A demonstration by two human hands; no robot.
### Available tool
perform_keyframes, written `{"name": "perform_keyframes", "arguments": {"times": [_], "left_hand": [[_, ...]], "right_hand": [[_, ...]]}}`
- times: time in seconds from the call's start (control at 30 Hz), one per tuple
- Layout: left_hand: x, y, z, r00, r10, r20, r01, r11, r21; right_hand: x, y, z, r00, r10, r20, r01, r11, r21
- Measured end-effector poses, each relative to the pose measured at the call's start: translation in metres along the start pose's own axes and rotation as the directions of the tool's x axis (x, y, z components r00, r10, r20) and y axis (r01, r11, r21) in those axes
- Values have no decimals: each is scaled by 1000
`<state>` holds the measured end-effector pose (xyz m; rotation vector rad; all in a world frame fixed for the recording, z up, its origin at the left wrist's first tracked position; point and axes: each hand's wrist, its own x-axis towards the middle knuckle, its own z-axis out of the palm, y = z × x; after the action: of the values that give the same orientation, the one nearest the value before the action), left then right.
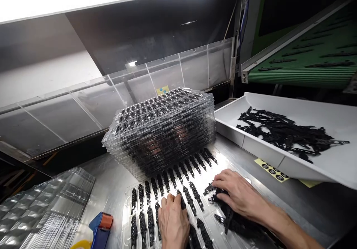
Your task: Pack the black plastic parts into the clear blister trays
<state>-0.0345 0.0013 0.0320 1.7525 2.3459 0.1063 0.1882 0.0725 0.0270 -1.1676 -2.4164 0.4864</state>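
A clear plastic tray (128, 219) lies flat on the metal bench in front of me, with rows of small black plastic parts (167, 180) seated in its pockets. My left hand (173, 221) rests on the tray's middle, fingers curled down onto one of the seated parts. My right hand (237, 193) is to its right, fingers bent over a loose bunch of black parts (231, 219) that lies on the tray's right side. Which piece the fingers pinch is hidden.
A tall stack of filled clear trays (161, 130) stands just behind the tray. A white bin (262, 148) with a heap of loose black parts (284, 132) sits at the right, below a green conveyor (306, 61). Empty clear trays (44, 212) and a blue-orange tape dispenser (100, 228) lie at the left.
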Motion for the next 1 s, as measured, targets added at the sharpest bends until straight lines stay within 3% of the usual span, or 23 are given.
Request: {"name": "perform_keyframes", "arguments": {"times": [0.1,0.27,0.4,0.57,0.7,0.83,1.0], "left_hand": [[2,1,-1,999,-16,30,15,999,46],[0,0,1,1000,14,-7,-14,997,77],[-2,10,-2,994,83,-71,-80,996,37],[14,58,1,968,249,-41,-252,963,-100],[36,102,14,936,352,-15,-351,927,-134],[45,114,17,955,295,6,-288,936,-200],[36,86,0,996,86,39,-62,912,-406]], "right_hand": [[-2,-2,3,996,4,84,-1,999,-41],[-3,2,-2,997,67,23,-66,996,-55],[-6,10,-22,985,162,-64,-151,977,153],[-11,19,-36,914,385,-128,-295,846,444],[-16,25,-31,879,453,-148,-293,760,580],[-22,32,-25,831,502,-241,-258,730,632],[-29,38,-24,746,604,-281,-252,646,720]]}}
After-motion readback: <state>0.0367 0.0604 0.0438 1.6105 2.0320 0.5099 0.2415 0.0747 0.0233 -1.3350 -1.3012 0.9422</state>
